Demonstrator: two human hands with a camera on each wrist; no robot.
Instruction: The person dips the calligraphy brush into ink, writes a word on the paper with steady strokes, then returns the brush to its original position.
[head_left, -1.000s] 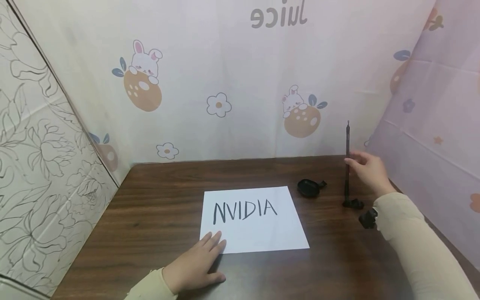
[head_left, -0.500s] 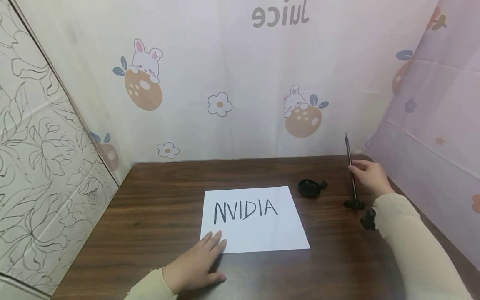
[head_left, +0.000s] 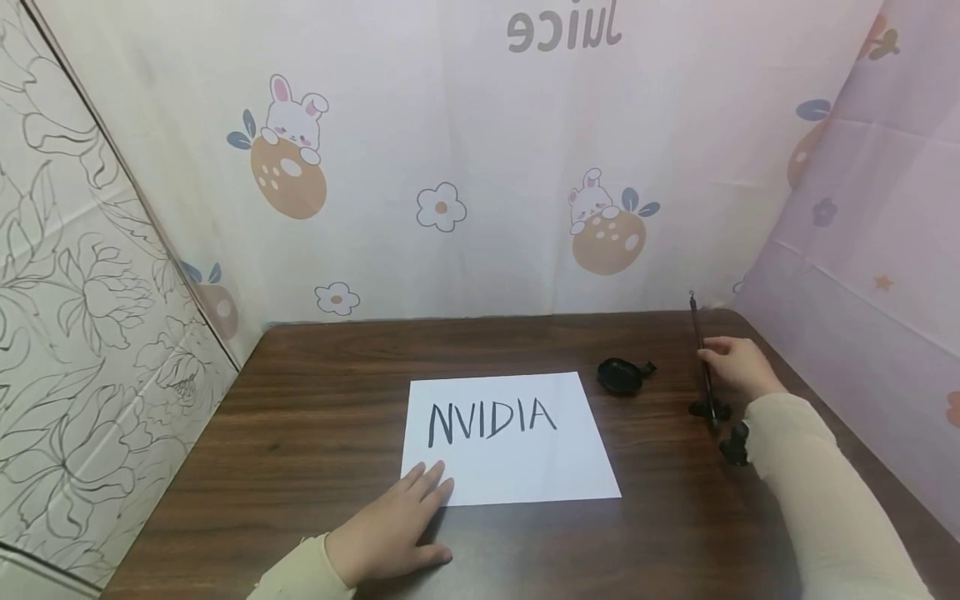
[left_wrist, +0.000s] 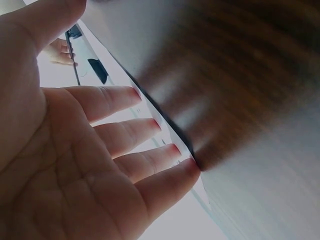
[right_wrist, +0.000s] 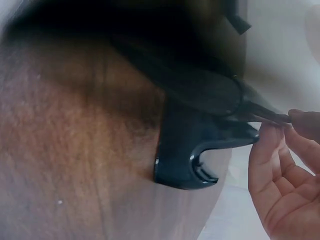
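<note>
My right hand [head_left: 738,367] pinches the dark shaft of a calligraphy brush [head_left: 696,323] between thumb and fingers. The brush leans with its looped end up and away, its lower end at a small black brush rest [head_left: 722,410]. In the right wrist view, the thick end of the brush [right_wrist: 215,92] lies over the curved rest [right_wrist: 175,162]; whether they touch is unclear. Flat on the lower left edge of a white sheet of paper [head_left: 540,467] rests my left hand [head_left: 390,529], fingers straight. Hand-drawn black letters on the sheet read "NVIDIA".
A small black dish [head_left: 621,377] with a short handle stands between the paper and the brush rest. Beneath everything is a dark wooden table [head_left: 300,417]. Printed curtains [head_left: 495,275] hang behind it and at the right; a flower-patterned panel [head_left: 97,317] borders the left.
My right hand has lowered and come nearer with the brush. The brush has gone from upright to leaning, its lower end now over the rest. The left hand stays put.
</note>
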